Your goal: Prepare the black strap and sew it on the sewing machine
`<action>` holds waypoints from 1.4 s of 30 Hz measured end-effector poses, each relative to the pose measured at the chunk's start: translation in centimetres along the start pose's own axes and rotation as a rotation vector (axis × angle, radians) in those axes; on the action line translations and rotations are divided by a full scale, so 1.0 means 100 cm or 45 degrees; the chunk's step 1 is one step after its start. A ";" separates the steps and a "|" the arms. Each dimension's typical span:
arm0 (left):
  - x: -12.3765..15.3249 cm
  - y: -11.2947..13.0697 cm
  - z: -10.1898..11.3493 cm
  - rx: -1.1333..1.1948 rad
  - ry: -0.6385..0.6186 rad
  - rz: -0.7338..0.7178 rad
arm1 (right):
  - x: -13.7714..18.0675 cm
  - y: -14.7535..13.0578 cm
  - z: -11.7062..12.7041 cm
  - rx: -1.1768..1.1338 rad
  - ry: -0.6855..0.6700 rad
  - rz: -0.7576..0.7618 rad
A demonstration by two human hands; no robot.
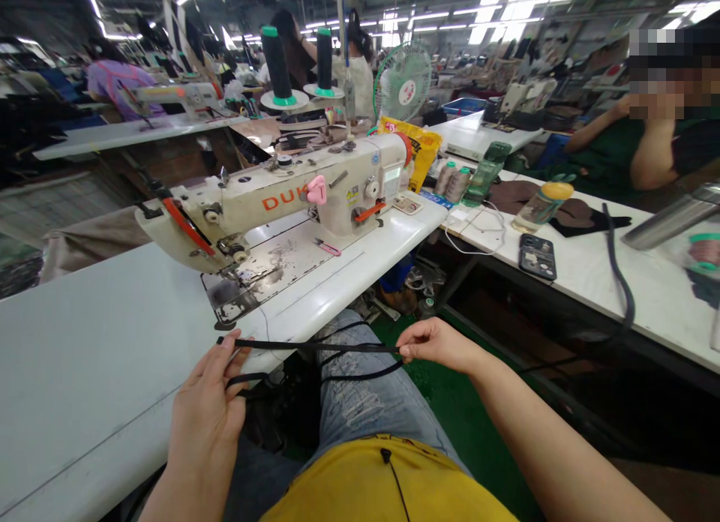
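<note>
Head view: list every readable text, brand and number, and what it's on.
"DUK": orange letters on the sewing machine arm; any further letters are covered by a pink piece.
On the machine, the sticker and control panel: too small to read.
Print on the yellow bag: blurred.
Hub badge of the fan: blurred.
No text on the black strap held by the left hand and right hand.

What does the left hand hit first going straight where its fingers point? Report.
Probably the edge of the white table, then the sewing machine; the left hand, holding the black strap, points there. Depth unclear.
</note>
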State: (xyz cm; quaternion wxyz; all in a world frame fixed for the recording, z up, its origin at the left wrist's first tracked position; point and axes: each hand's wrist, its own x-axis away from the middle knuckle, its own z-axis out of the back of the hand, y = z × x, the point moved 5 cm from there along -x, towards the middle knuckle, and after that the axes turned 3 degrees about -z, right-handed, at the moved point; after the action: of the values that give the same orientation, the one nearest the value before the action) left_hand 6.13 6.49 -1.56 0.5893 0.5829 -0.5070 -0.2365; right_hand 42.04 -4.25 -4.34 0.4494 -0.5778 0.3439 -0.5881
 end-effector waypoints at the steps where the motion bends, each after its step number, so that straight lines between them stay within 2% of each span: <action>1: -0.001 0.000 0.000 0.003 0.000 0.000 | 0.000 0.000 0.000 -0.002 -0.002 -0.001; 18: -0.001 0.001 0.001 -0.031 0.009 0.023 | 0.001 0.003 0.006 -0.079 0.027 -0.035; 25: -0.006 -0.002 0.001 0.022 -0.003 0.023 | 0.002 0.003 0.005 -0.312 0.061 -0.017; 30: -0.005 -0.004 -0.002 0.023 -0.063 0.012 | 0.007 -0.005 0.012 -0.700 0.209 0.085; 35: -0.002 -0.006 -0.009 -0.040 -0.274 0.051 | 0.008 -0.009 0.029 -1.009 0.369 0.144; 40: -0.007 0.006 -0.002 -0.099 -0.280 -0.081 | 0.009 -0.001 0.061 -1.229 0.689 0.227; 42: -0.009 0.016 0.006 -0.230 -0.276 -0.169 | 0.011 0.003 0.073 -1.273 0.817 0.237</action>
State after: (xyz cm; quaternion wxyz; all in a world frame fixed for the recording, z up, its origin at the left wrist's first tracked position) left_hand 4.78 7.37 -0.44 0.5643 0.5308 -0.5045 -0.3812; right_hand 49.36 -4.56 -3.52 0.0466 -0.4803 0.7465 -0.4582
